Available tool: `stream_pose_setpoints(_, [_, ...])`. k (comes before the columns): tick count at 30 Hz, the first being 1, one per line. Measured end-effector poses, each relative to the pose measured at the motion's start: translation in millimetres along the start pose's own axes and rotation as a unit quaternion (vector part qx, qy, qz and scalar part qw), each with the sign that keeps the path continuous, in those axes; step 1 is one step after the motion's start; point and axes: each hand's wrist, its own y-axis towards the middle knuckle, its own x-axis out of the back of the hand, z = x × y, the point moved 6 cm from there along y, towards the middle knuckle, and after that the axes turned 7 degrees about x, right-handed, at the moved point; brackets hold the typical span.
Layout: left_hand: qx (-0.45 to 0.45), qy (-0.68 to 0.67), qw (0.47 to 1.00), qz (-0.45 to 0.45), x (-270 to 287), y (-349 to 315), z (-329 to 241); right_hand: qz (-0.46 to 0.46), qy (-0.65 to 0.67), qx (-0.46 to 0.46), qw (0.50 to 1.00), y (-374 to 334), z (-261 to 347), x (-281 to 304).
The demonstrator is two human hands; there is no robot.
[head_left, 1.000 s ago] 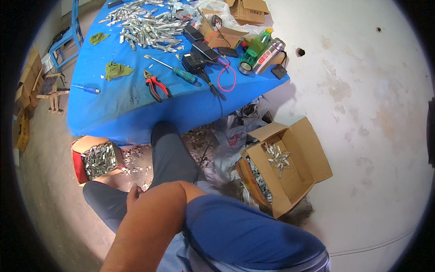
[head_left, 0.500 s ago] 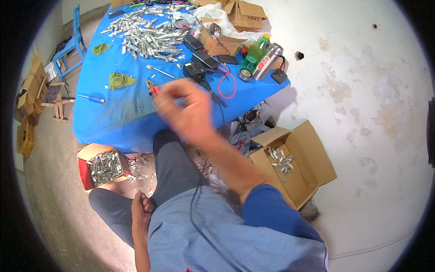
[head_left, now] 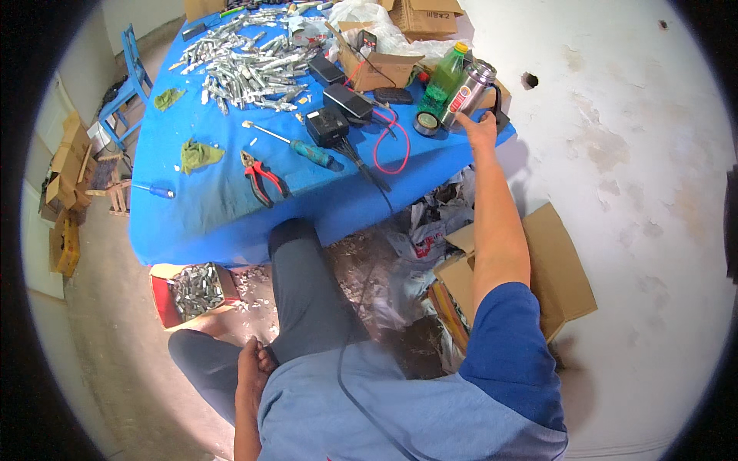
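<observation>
At the right end of the blue-covered table, my right hand (head_left: 481,132) is closed around the lower part of a steel thermos flask (head_left: 468,92), thumb on one side and fingers on the other. The flask stands beside a green bottle (head_left: 443,81) with a yellow cap. A small round lid (head_left: 427,123) lies just in front of them. My left hand (head_left: 254,365) rests by my thigh, its fingers curled and nothing visible in them. Red-handled pliers (head_left: 264,180) lie on the table near the front edge, by a screwdriver (head_left: 296,146) with a teal handle.
A heap of silvery metal pieces (head_left: 254,73) covers the table's far part. Black adapters (head_left: 327,125) and a pink cable (head_left: 377,157) lie mid-table. Below stand a box of small metal parts (head_left: 163,301) and an open cardboard box (head_left: 560,269). A green rag (head_left: 200,155) lies left.
My right hand has moved right from above the pliers to the thermos flask. The pliers now lie uncovered on the cloth. My left hand stays by my thigh.
</observation>
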Motion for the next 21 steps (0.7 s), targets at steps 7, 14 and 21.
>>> stream_pose_setpoints(7, [0.021, -0.026, 0.999, -0.034, 14, 9, 4, 0.071, 0.048, -0.013, 0.996, 42, 14, -36])
stream_pose_setpoints(14, [0.025, 0.037, 0.996, -0.074, 7, 23, -1, 0.003, 0.079, 0.020, 0.997, 60, -5, -44])
stream_pose_setpoints(21, [0.027, 0.166, 0.978, -0.120, -14, 32, -12, 0.013, 0.079, -0.031, 0.996, 57, 3, -38])
